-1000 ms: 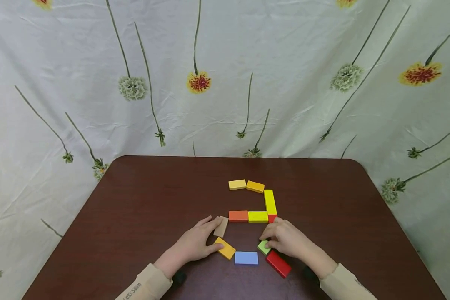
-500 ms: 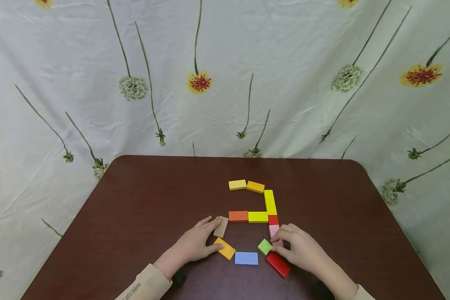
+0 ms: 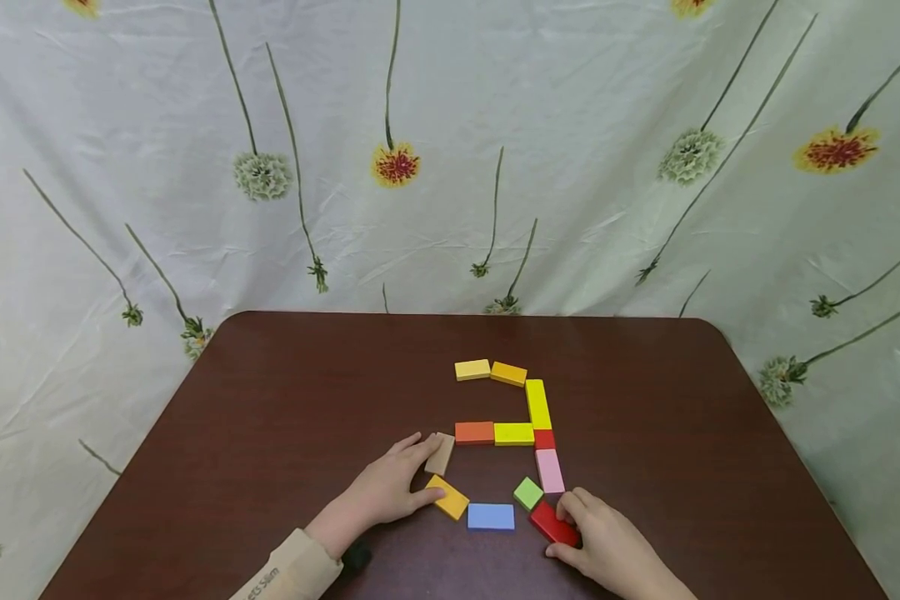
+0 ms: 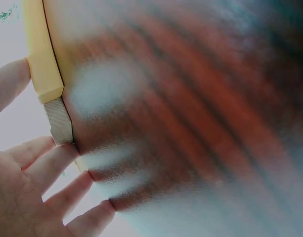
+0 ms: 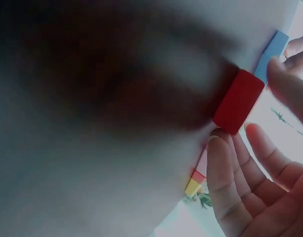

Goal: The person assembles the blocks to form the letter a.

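In the head view my left hand rests with outstretched fingers at a tan wooden block, its thumb on an orange-yellow block. The left wrist view shows the thumb against a yellow block, with fingertips at the tan block and the tabletop. My right hand holds a red block at the near right, fingers at one end and thumb at the other. That red block lies between thumb and fingers in the right wrist view. Touching its upper left corner is a small green block.
A blue block lies left of the red one. A pink block, a small red block and a long yellow block form a column. Orange and pale yellow blocks lie leftward on the brown table.
My right hand has gone from the green block past the pink block, down to the larger red block. The pink block now shows fully below the small red one. The left hand stays put.
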A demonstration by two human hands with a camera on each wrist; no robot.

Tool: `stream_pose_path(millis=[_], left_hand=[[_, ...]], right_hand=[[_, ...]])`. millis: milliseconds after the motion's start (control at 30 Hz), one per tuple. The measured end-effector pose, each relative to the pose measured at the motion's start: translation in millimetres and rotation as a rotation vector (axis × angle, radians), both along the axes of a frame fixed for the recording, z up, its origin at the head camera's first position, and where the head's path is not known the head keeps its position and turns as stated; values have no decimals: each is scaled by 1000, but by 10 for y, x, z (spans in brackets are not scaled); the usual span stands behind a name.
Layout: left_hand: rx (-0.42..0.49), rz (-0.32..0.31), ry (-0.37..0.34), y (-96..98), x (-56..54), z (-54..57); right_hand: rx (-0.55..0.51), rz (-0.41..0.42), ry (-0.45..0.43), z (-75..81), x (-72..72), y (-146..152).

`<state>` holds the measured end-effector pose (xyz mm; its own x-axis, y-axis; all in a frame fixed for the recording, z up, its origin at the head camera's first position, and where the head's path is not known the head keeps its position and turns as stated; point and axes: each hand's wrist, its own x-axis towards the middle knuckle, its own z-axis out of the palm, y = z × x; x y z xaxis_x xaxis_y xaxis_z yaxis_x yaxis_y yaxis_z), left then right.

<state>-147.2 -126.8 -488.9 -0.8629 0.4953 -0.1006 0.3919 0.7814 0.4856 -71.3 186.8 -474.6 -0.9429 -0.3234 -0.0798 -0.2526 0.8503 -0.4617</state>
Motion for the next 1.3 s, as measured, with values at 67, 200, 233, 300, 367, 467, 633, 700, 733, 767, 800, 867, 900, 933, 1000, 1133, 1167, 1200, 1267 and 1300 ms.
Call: stream_pose_path(millis=[67,200,233,300,367,467,633,700,733,767,800,867,900,933,1000,1133,1167,1200,1267,1300], left_hand=[[1,0,4,-2,-3,-7],[2,3,0,-3,-5,-9],[1,3,0,-3,-5,-7],[3,4,-2,-2,-4,-3],[4,4,-3,-1,-1,9],[12,6,-7,2,3,16],[8,7,-7,3,7,13],[6,7,-5,3,7,12],[7,7,-5,2,7,11],[8,6,-6,2,7,11],[8,6,-5,2,7,10],[11,6,-5,3,7,12],[12,6,-5,4,8,14],[12,6,-5,5,9,16],[12,6,-3,7,11,20],[15,6,-5,10,14,27],[15,7,-6,10,14,28],[16,7,-7,11,15,31],[14,8,-7,11,15,31],[14,8,-7,11,15,30]], right_hand=[[-4,-6,20,-18,11,-1],[-3,-19,40,-33,15,2],[-1,-23,44,-35,13,3],[0,-28,56,-34,5,7],[-3,-28,75,-36,-4,15],[-6,-23,95,-44,-16,29],[-3,-19,100,-55,-32,36],[-3,-18,102,-56,-37,38],[-4,-18,104,-57,-38,39],[-3,-17,106,-59,-39,41],[-1,-15,109,-59,-40,43],[3,-11,115,-60,-43,47],[2,-9,120,-61,-44,49],[3,-7,123,-61,-44,51],[0,-1,132,-64,-44,55],[-1,6,140,-71,-44,61],[1,6,141,-73,-44,63],[0,7,143,-75,-44,65],[1,9,145,-75,-46,67],[1,9,147,-73,-47,68]])
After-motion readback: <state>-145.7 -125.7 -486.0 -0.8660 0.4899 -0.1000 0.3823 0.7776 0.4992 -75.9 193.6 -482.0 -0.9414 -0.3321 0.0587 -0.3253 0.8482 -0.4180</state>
